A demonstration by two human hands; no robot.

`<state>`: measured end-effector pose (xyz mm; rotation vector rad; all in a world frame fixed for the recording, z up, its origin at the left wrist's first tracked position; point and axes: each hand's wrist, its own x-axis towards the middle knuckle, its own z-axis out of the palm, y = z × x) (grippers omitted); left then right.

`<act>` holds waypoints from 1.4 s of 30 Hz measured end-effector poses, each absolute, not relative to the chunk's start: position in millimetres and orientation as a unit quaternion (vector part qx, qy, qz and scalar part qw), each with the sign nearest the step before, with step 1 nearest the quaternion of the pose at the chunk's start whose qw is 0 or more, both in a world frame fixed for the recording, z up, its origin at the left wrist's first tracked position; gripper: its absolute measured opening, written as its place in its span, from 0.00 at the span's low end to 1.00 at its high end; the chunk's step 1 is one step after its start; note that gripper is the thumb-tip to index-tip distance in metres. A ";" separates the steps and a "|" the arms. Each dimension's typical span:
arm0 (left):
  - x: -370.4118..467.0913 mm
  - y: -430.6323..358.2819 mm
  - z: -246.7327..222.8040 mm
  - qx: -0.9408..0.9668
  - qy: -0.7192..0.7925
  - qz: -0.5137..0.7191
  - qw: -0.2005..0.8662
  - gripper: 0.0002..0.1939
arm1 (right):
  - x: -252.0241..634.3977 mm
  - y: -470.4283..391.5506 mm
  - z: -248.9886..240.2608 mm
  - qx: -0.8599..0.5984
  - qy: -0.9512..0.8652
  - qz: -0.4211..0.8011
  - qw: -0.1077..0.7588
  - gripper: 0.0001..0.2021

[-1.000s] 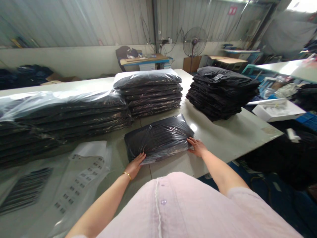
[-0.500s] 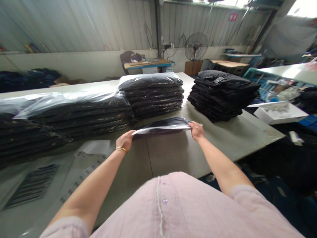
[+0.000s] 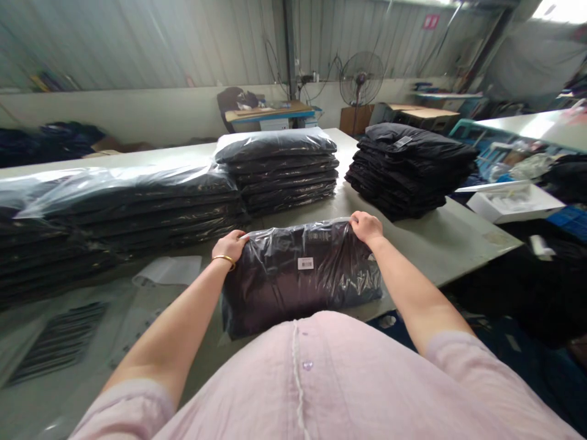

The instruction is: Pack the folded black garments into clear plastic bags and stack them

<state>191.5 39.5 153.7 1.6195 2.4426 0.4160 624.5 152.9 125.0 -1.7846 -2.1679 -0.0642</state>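
A dark folded garment in a clear plastic bag point(image 3: 279, 287) lies in front of me, its near edge partly hidden by my shirt. My left hand point(image 3: 230, 246) is closed on the bag's far left corner. On the far right corner, my right hand point(image 3: 367, 228) grips the plastic with bent fingers. A small white barcode label point(image 3: 305, 263) shows near the middle of the package. Behind it stands a stack of bagged dark garments point(image 3: 279, 174), with another bagged stack point(image 3: 151, 205) to the left.
Unbagged black garments point(image 3: 408, 168) are piled at the right of the pale table point(image 3: 426, 253). Printed plastic bags point(image 3: 59, 339) lie flat at the left. Beyond the right edge is an open white box point(image 3: 513, 201). A fan point(image 3: 361, 79) stands at the back.
The bagged garment was seen nearly edge-on between my hands; now its broad labelled face lies toward me, extending down to my shirt. Both hands keep hold of its far corners.
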 end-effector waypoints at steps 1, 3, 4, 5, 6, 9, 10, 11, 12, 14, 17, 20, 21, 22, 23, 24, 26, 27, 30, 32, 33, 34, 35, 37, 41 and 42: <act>191.9 39.1 143.2 0.543 0.823 0.139 0.091 0.26 | 623.5 150.9 114.9 -0.619 -0.768 -0.025 0.160 0.16; 193.8 36.8 122.4 0.556 0.815 0.143 0.075 0.34 | 619.5 145.0 94.4 -0.599 -0.786 -0.025 0.150 0.18; 195.5 35.2 112.4 0.571 0.806 0.144 0.064 0.36 | 616.4 141.5 84.6 -0.590 -0.795 -0.016 0.141 0.19; 197.9 33.5 103.0 0.589 0.794 0.141 0.055 0.36 | 612.5 137.9 75.5 -0.584 -0.802 0.001 0.127 0.20; 201.2 31.7 94.1 0.608 0.781 0.135 0.051 0.36 | 608.1 134.4 67.0 -0.579 -0.808 0.020 0.110 0.21; 216.0 25.4 70.3 0.666 0.738 0.097 0.055 0.34 | 593.4 124.5 44.9 -0.561 -0.822 0.068 0.069 0.26; 221.6 22.7 62.9 0.685 0.722 0.081 0.056 0.34 | 589.1 121.2 38.3 -0.554 -0.827 0.079 0.058 0.28; 227.0 19.4 55.5 0.702 0.707 0.066 0.056 0.34 | 585.6 117.7 31.8 -0.547 -0.831 0.087 0.047 0.30; 231.8 15.5 47.8 0.716 0.694 0.052 0.055 0.35 | 583.0 114.0 25.5 -0.540 -0.836 0.095 0.035 0.32; 238.3 6.4 31.5 0.729 0.682 0.029 0.056 0.38 | 580.6 106.3 13.3 -0.532 -0.840 0.107 0.011 0.36; 240.6 -7.3 6.8 0.719 0.690 0.018 0.073 0.38 | 581.8 95.7 -1.7 -0.534 -0.838 0.112 -0.002 0.39; 239.4 -14.7 -10.9 0.715 0.695 0.039 0.067 0.37 | 583.5 90.1 -9.9 -0.538 -0.836 0.111 0.003 0.39; 239.0 -15.4 -14.2 0.715 0.694 0.046 0.063 0.38 | 583.5 89.5 -11.0 -0.538 -0.836 0.111 0.005 0.39; 238.9 -15.5 -16.1 0.716 0.693 0.050 0.061 0.38 | 583.4 89.4 -11.6 -0.537 -0.836 0.112 0.006 0.38; 238.9 -15.2 -16.9 0.717 0.692 0.052 0.061 0.38 | 583.1 89.6 -11.7 -0.536 -0.836 0.113 0.006 0.38; 238.9 -14.8 -17.0 0.718 0.692 0.051 0.063 0.38 | 582.7 89.9 -11.6 -0.536 -0.837 0.114 0.007 0.38; 239.1 -14.0 -16.1 0.717 0.692 0.049 0.066 0.38 | 581.9 90.4 -11.4 -0.534 -0.838 0.114 0.007 0.38; 239.1 -13.8 -15.6 0.717 0.693 0.048 0.067 0.38 | 581.5 90.5 -11.4 -0.534 -0.838 0.115 0.007 0.38; 238.9 -14.3 -15.9 0.716 0.693 0.051 0.064 0.37 | 580.9 90.2 -12.3 -0.535 -0.837 0.115 0.004 0.37; 238.8 -15.2 -17.4 0.717 0.693 0.054 0.062 0.37 | 580.7 89.6 -13.2 -0.536 -0.837 0.114 0.003 0.37; 238.9 -15.7 -18.2 0.716 0.693 0.055 0.061 0.37 | 580.8 89.4 -13.6 -0.535 -0.837 0.113 0.004 0.37; 239.2 -16.3 -19.0 0.716 0.693 0.056 0.058 0.37 | 581.0 89.1 -13.9 -0.535 -0.838 0.112 0.004 0.37; 239.6 -16.9 -19.6 0.715 0.694 0.058 0.056 0.37 | 581.2 88.9 -14.2 -0.534 -0.838 0.111 0.004 0.37; 240.9 -17.8 -20.3 0.714 0.695 0.061 0.051 0.37 | 581.7 88.7 -14.5 -0.533 -0.839 0.111 0.003 0.37; 243.8 -17.7 -19.4 0.713 0.697 0.057 0.052 0.37 | 582.1 89.4 -14.9 -0.531 -0.839 0.115 0.000 0.37; 244.3 -17.3 -18.9 0.712 0.698 0.055 0.055 0.37 | 582.0 89.9 -15.1 -0.531 -0.840 0.115 0.001 0.37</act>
